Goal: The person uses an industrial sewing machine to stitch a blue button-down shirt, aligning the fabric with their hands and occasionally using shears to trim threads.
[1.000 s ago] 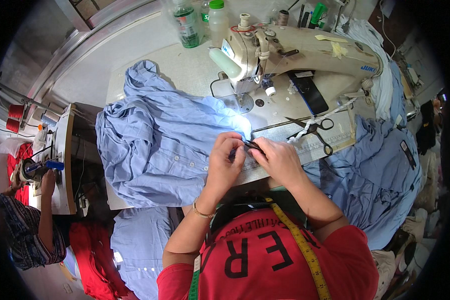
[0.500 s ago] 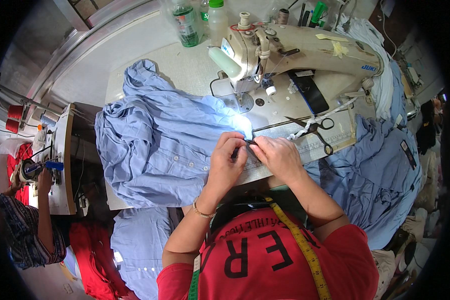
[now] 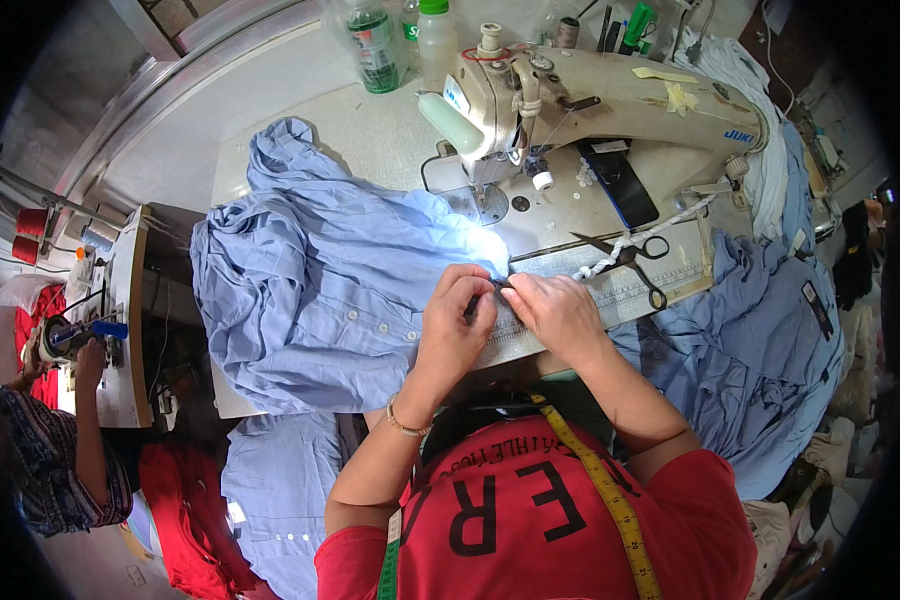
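A blue shirt (image 3: 300, 265) is spread in folds across the left half of the table (image 3: 355, 125), its sunken creases turned every way and a row of pale buttons (image 3: 383, 328) shown near its lower edge. Its right end, brightly lit, is drawn out past the needle to the fingertips of the left hand (image 3: 460, 318). By that hand, curled with thumb and fingers nearly met, the tip of the cloth is pinched. The right hand (image 3: 558, 318) is set just beside it, fingers bent inward; how tightly it is closed, and on what, cannot be told. Between the two hands a small dark item (image 3: 504, 285) is partly hidden, its kind unclear.

Behind the hands the sewing machine (image 3: 620, 95) is placed, with a black phone (image 3: 618, 185) laid by its base. To the right of the right hand, black scissors (image 3: 627, 257) are laid with their handles spread, crossed by a white braided cord (image 3: 675, 215). Two bottles (image 3: 437, 50) are stood at the back.

Beyond the table's right end, more blue garments (image 3: 740, 350) are heaped. A yellow tape measure (image 3: 610, 490) is draped over the person's red top (image 3: 515, 510). At the far left, a co-worker (image 3: 50, 465) is seated near red thread cones (image 3: 30, 235)
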Tool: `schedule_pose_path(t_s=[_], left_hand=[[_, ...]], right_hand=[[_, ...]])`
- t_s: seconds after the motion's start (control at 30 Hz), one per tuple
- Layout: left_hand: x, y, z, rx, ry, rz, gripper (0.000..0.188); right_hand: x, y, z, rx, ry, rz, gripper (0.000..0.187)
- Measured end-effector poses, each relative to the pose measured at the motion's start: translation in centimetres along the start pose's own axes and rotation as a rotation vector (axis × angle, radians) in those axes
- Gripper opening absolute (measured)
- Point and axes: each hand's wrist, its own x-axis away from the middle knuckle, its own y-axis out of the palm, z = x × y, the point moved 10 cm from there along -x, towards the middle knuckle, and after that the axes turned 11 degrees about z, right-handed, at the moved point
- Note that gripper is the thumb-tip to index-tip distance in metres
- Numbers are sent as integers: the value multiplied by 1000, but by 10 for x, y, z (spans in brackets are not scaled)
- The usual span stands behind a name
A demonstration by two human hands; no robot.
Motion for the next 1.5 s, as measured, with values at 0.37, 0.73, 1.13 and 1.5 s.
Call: schedule_pose_path(t_s=[0.37,0.73,1.13,1.5], left_hand=[[52,31,42,-329,343,-471,15],[20,0,13,-608,343,-139,22],[23,-14,14,-398,215,-160,13],[2,-10,16,-274,150,-125,11]], right_hand=[[-10,0,58,272,72,8,34],[3,55,45,-1038,750,-180,52],[-3,77,49,-1223,811,-68,33],[-9,64,39,-1243,783,-72,35]])
